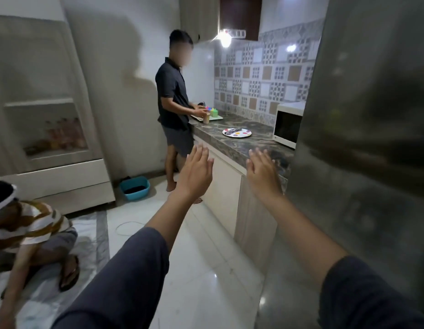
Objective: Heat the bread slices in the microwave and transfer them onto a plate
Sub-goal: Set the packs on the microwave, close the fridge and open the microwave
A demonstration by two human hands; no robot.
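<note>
Approach step: left hand (196, 167) and right hand (262, 172), each grip apart and empty, raised before the worktop (253, 148); microwave (288, 125) closed, far right; spotted plate (244, 133) just left of it; bread slices unseen; advice: step closer, open the door first.

Two hands (left (195, 173), right (263, 173)) — one plate (247, 134), one microwave (288, 125).

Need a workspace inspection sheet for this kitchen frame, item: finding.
Surface: dark marble counter along tiled wall.
Job's things: microwave, door closed; spotted plate carrying dark utensils; bread not seen.
Clutter: tray of coloured bottles.
Grips: left hand and right hand open, raised, holding nothing.
Cables: white cord looped on floor.
Surroundings: standing person at counter, seated person on floor, blue basin, fridge at right.
</note>
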